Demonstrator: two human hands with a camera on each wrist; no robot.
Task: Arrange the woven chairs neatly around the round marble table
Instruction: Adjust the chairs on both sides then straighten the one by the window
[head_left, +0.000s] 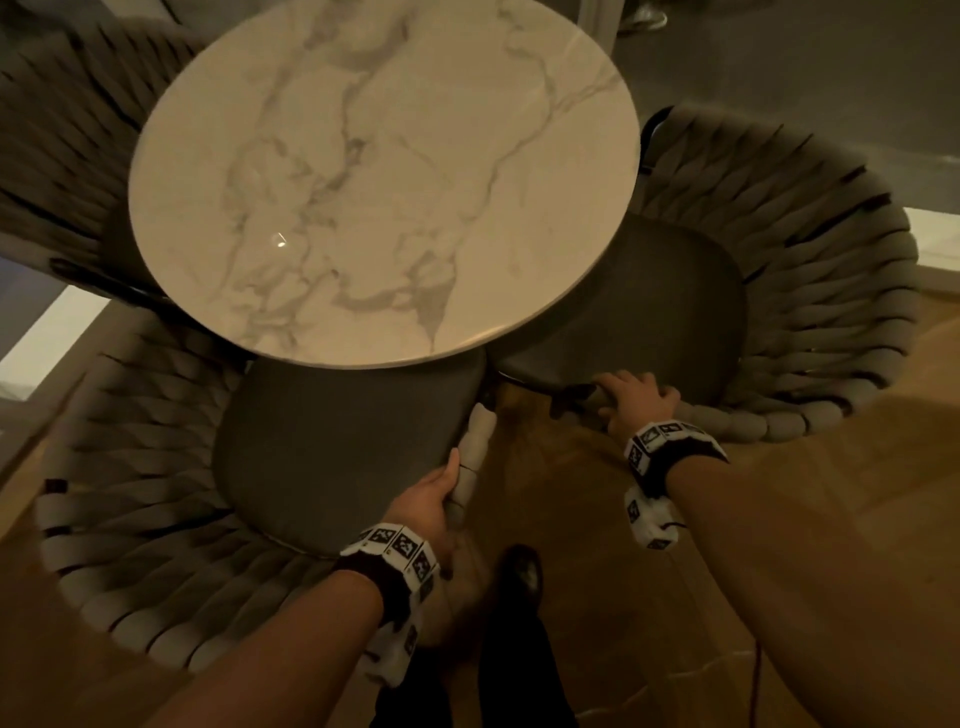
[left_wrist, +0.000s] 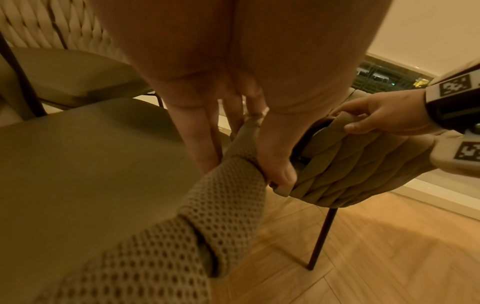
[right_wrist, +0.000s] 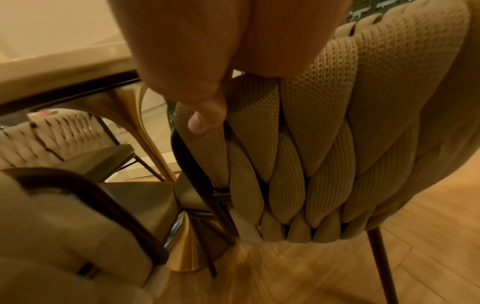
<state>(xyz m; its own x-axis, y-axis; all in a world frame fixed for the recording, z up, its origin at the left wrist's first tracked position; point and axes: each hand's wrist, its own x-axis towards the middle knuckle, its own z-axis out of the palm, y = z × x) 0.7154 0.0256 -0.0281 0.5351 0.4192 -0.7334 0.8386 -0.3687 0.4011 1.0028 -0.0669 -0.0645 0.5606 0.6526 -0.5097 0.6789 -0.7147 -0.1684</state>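
The round marble desk (head_left: 384, 176) stands in the middle, with three woven chairs around it. The left hand (head_left: 431, 499) grips the padded arm end of the near left chair (head_left: 156, 467), fingers curled around it. The right hand (head_left: 636, 402) holds the woven edge of the right chair (head_left: 810, 291), thumb and fingers closed over it. The seats of both chairs are partly under the desk. A third chair (head_left: 57, 156) stands at the far left.

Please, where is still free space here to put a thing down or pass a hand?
The marble tabletop shows nothing on it. Wooden floor lies bare between the two near chairs. Crowded: the seats meet under the table edge, where the left hand and right hand grip the woven arms.
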